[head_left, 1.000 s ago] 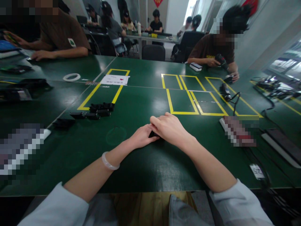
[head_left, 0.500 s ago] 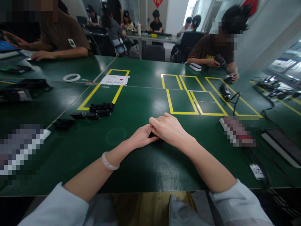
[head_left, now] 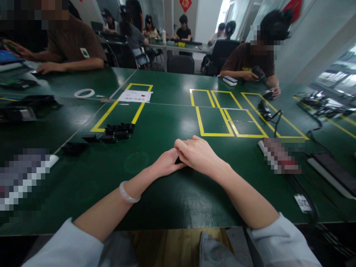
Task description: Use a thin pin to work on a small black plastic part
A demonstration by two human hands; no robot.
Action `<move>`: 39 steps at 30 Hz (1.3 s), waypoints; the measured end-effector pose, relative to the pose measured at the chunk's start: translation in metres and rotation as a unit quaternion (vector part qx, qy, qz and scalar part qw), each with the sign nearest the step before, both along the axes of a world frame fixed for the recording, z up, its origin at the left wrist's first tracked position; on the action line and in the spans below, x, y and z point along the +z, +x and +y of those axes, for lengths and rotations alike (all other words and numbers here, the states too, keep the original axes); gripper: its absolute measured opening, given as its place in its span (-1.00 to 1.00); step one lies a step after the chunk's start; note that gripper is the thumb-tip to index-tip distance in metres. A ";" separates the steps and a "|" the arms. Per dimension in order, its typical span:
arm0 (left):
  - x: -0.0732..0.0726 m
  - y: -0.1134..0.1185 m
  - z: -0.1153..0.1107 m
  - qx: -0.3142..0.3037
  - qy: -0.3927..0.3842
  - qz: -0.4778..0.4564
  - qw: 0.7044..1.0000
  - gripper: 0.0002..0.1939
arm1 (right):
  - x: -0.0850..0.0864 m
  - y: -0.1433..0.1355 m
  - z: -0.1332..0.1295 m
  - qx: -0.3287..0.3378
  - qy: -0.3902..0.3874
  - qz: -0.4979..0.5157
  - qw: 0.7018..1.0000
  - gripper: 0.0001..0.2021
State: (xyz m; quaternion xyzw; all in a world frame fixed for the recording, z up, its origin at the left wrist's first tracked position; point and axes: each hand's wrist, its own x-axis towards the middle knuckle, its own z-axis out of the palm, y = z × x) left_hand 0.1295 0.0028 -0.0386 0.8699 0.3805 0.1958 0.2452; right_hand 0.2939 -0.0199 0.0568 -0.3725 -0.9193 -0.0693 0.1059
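Note:
My left hand (head_left: 167,162) and my right hand (head_left: 196,154) are folded together on the green table (head_left: 172,200). The right one lies over the left, its fingers curled across the left fingers. The left thumb reaches under the right palm, and most left fingers are covered. Both hands are closed, with no object showing in them; a dark gap shows between them. A pale bracelet (head_left: 128,193) circles my left wrist. Nearest to the hands, several small black parts (head_left: 116,132) lie to the left, ahead of my left forearm.
Yellow tape outlines (head_left: 217,134) mark the table ahead, with a white paper sheet (head_left: 136,96) and a white ring (head_left: 84,93) at left. Phone-like devices (head_left: 280,155) and cables (head_left: 311,200) lie at right. Across the table, one person holds a dark tool (head_left: 260,74); another sits at left.
The view has shifted very slightly. My hands stay folded in the same place.

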 end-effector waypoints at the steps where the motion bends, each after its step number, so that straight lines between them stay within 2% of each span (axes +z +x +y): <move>1: 0.001 0.000 -0.001 -0.002 -0.001 -0.009 1.000 -0.71 | 0.001 0.000 -0.001 0.003 -0.006 0.004 1.000 -0.88; 6: 0.005 0.000 -0.002 0.001 -0.014 -0.031 0.999 -0.68 | 0.006 0.000 -0.003 0.012 -0.013 0.005 1.000 -0.88; 11: 0.004 -0.001 -0.001 -0.002 -0.016 0.008 1.000 -0.80 | 0.001 -0.001 0.001 -0.001 -0.004 -0.017 1.000 -0.82; 17: 0.004 0.001 -0.002 0.005 -0.006 -0.012 1.000 -0.72 | 0.002 0.000 -0.001 -0.006 -0.006 0.010 1.000 -0.89; 23: 0.002 0.000 0.000 -0.002 -0.019 0.012 1.000 -0.78 | 0.000 -0.002 0.000 -0.011 0.015 -0.011 1.000 -0.77; 30: 0.003 0.000 0.000 -0.001 -0.008 -0.013 1.000 -0.70 | 0.004 -0.002 -0.003 -0.015 -0.011 -0.008 1.000 -0.88; 39: 0.000 -0.002 0.001 -0.002 -0.011 0.013 1.000 -0.79 | 0.000 -0.003 -0.001 -0.015 0.010 -0.018 1.000 -0.79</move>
